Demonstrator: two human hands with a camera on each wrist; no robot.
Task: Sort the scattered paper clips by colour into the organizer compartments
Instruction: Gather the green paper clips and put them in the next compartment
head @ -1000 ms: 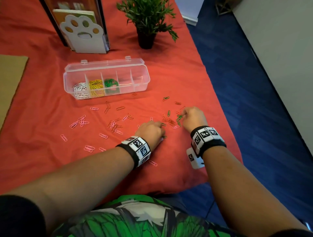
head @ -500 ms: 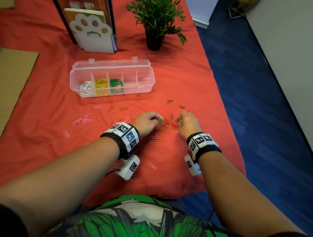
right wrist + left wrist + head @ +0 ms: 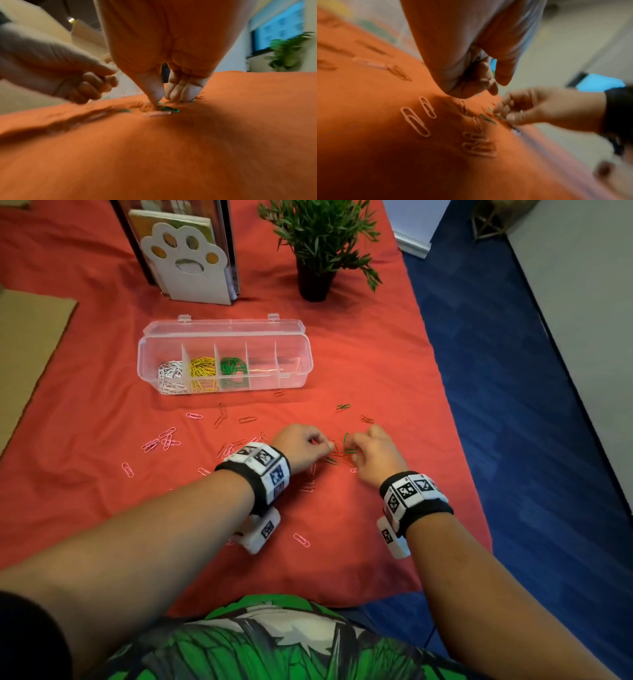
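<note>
— Red cloth (image 3: 359, 344) covers the whole table, with blue carpet (image 3: 534, 412) along its right edge. Any writing to read?

— None legible. Both wristbands carry black-and-white square marker patterns, no words. A white paw-shaped bookend (image 3: 187, 265) stands at the back beside a small potted plant (image 3: 317, 244).

— Where is the organizer?

— The clear organizer (image 3: 224, 356) sits open mid-table, in front of the bookend. From its left end: white clips (image 3: 170, 374), then yellow clips (image 3: 203, 371), then green clips (image 3: 233, 368), each in its own compartment. The two compartments on the right look free of clips, though reflections blur them.

— And the loose clips?

— Pink clips (image 3: 164, 438) lie scattered left of the hands; a few green loose clips (image 3: 342, 407) and red ones lie near the fingertips and just beyond.

— The hands?

— The left hand (image 3: 301, 445) hovers low over the cloth, fingers curled into a loose fist with the thumb pressed to them; the left wrist view shows a sliver of green inside the curl, so it seems to hold green clips. The right hand (image 3: 375, 451) is palm down, thumb and fingertips (image 3: 181, 92) pressed to the cloth on a green clip (image 3: 170, 108), pinching at it. The two hands are nearly touching.
</note>
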